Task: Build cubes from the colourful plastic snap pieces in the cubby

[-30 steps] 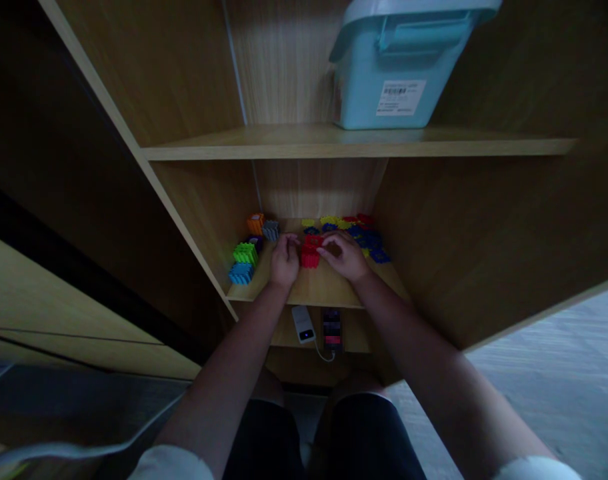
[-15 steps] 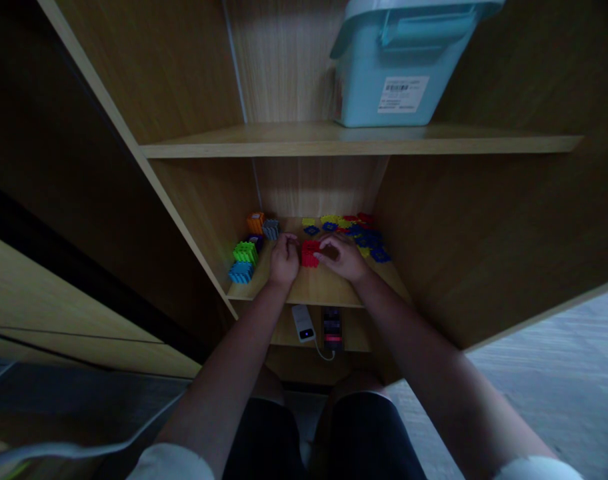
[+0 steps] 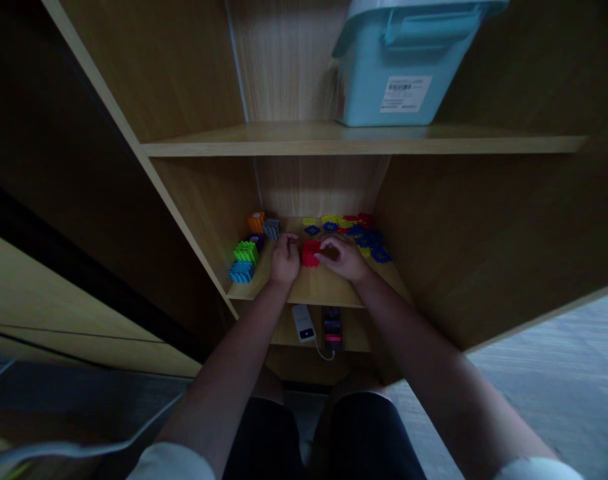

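Note:
A stack of thin red interlocking plastic pieces [image 3: 311,254] stands on the middle shelf between my hands. My right hand [image 3: 347,257] is at its right side, thumb and forefinger curved together onto the edge of the stack. Close by the stack's left side is my left hand [image 3: 285,258], its fingers bent inward and held together; whether anything is in them is hidden. Behind and to the right of my right hand lie loose blue pieces [image 3: 367,237], with yellow pieces [image 3: 331,219] and some red ones among them.
Along the left wall stand stacks in orange [image 3: 257,222], grey [image 3: 271,229], purple [image 3: 257,241], green [image 3: 247,251] and light blue [image 3: 242,271]. A teal lidded bin [image 3: 394,73] sits on the upper shelf [image 3: 284,141]. Below lie a white power bank [image 3: 303,323] and a cabled phone [image 3: 333,328].
Both hands and the red stack stay in nearly the same place. The whole view has shifted very slightly.

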Demonstrator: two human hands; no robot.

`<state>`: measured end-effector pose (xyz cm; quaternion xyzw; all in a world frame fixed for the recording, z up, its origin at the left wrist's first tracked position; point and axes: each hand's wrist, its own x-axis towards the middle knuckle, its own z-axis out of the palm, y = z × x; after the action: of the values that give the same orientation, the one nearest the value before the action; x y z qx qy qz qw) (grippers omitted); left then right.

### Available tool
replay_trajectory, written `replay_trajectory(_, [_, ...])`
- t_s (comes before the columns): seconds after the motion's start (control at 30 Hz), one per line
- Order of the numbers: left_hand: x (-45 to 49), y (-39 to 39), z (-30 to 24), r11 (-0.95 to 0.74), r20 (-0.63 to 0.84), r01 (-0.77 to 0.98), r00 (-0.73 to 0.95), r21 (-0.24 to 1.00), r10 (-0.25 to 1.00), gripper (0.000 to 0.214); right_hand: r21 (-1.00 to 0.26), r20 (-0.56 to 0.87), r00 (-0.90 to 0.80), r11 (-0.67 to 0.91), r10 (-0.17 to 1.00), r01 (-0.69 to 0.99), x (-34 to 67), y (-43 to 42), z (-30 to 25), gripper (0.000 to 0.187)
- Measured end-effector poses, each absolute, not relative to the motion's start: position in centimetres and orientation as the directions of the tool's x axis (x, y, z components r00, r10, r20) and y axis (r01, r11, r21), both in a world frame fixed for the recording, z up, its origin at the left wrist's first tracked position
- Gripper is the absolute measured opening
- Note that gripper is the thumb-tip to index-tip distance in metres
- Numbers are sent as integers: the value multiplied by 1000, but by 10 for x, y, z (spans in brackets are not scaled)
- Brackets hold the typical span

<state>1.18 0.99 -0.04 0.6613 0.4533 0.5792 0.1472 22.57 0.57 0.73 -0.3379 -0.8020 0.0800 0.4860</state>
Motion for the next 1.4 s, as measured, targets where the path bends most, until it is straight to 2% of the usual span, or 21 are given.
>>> replay_trajectory(0.87, [11,10,0,-545,634,442,-75,713,770,21,-504,659,-294,696,692,511,225,3,4,29])
replay_trajectory(1.4, [11,10,-2,-529,611,428,-72,733,788,19,-469,673,-303,706,675,530,224,1,6,29])
